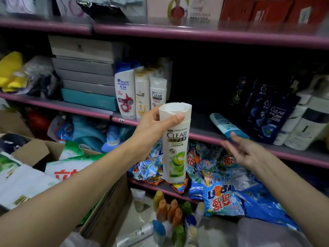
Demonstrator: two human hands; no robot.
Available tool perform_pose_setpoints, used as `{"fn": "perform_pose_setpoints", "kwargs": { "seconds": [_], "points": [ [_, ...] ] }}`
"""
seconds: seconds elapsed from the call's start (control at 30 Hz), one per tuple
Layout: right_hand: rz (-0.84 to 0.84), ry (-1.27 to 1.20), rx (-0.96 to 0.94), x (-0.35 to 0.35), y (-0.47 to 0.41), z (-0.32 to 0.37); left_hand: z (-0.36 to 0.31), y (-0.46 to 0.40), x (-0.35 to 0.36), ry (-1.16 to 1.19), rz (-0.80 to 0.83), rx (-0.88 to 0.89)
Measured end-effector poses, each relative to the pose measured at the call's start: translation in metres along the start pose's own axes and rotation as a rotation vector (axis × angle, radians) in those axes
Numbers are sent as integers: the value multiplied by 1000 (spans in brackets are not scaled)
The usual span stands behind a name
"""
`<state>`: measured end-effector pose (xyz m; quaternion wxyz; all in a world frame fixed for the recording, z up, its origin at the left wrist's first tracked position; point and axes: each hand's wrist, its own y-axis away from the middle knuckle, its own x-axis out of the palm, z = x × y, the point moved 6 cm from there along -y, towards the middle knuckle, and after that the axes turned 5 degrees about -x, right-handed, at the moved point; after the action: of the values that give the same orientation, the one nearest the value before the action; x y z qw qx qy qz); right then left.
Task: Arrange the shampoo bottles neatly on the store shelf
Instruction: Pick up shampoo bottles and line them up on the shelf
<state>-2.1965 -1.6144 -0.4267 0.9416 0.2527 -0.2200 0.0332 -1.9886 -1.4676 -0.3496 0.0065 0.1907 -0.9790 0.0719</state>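
Half the blue bottle [228, 126] hides behind right hand [243, 152].

Pink-edged shelf boards [195, 35] run across a dim store aisle, their far recesses dark. A cardboard box [106, 202] stands at near left on a pale floor [131, 223].

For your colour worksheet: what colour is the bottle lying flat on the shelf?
Light blue bottle, seen in the head view.
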Motion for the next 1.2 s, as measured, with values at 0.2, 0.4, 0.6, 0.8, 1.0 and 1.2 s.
{"fn": "perform_pose_setpoints", "kwargs": {
  "seconds": [0.2, 0.4, 0.6, 0.8, 1.0, 1.2],
  "points": [
    [756, 764, -258, 28, 59, -69, 1, -5, 28, 24, 84, -22],
    [549, 816, -616, 35, 49, -72, 10, -11, 57, -15, 98, -108],
    [492, 835, -663, 35, 38, -62, 15, -28, 61, 66, -53, -180],
    [463, 923, -703, 36, 41, -50, 21, -37, 61, 114, 2, -174],
    [447, 874, -859, 79, 35, -2, 28, -53, 21, -20, -125, -163],
    [369, 867, -966, 136, -11, 14, 51, -70, -41, -465, -603, -112]
  ]
}}
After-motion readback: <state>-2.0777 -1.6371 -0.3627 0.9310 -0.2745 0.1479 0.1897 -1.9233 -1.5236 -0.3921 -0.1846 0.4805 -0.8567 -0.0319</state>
